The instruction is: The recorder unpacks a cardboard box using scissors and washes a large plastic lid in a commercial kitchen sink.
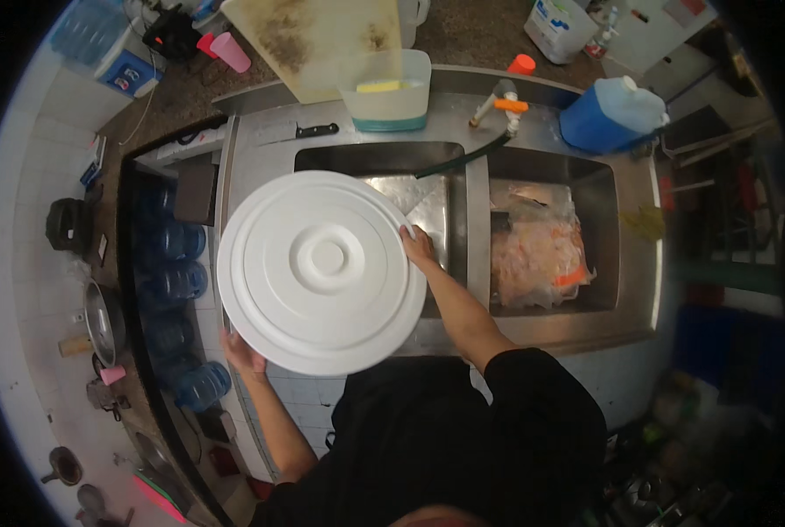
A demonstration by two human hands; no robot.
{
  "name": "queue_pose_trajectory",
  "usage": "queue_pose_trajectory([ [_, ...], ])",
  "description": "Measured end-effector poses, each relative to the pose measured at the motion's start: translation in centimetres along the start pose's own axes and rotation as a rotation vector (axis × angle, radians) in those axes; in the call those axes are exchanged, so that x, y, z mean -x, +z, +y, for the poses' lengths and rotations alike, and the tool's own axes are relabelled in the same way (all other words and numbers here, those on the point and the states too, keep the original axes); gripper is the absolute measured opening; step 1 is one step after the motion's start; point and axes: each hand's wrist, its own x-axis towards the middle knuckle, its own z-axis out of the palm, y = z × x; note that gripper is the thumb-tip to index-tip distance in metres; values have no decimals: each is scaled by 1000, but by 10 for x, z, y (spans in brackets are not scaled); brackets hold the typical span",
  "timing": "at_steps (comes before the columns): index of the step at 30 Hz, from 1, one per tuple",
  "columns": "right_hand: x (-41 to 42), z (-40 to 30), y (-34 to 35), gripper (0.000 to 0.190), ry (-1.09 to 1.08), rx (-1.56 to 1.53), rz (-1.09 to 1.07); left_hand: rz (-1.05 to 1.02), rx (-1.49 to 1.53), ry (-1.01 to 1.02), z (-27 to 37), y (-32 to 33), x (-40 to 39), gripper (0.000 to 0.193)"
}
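Both of my hands hold a large round white plastic lid (pixel 274 277), its knob side facing up, over the left part of the steel sink unit. My left hand (pixel 243 356) grips the rim at the lower left, its fingers partly hidden beneath it. On the opposite side, my right hand (pixel 420 246) has the rim at the right, above the left sink basin (pixel 455 217). A dark hose (pixel 461 161) runs from the tap (pixel 512 109) into that basin. In the right basin (pixel 603 263) lies a pile of pale plastic bags or film (pixel 537 257) with orange patches.
Behind the basins are a black-handled knife (pixel 317 130), a clear plastic tub (pixel 389 99) with a yellow sponge, a stained cutting board (pixel 300 39) and a jug of blue liquid (pixel 606 118). Several large water bottles (pixel 175 280) stand below the counter at the left.
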Motion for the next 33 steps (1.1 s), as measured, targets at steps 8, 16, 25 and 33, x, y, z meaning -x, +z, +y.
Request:
queue_pose_trajectory([
  [8,-71,4,-18,56,-79,106,-55,65,-859,-193,38,126,-118,49],
  [16,14,-174,-168,56,-369,-962,738,81,-1035,28,38,191,-105,50],
  [25,-28,-181,-266,26,-300,-917,462,-112,-1187,117,37,197,-116,46],
  [33,-7,-163,-329,18,-272,-384,-72,-132,-1359,149,39,261,-118,50],
])
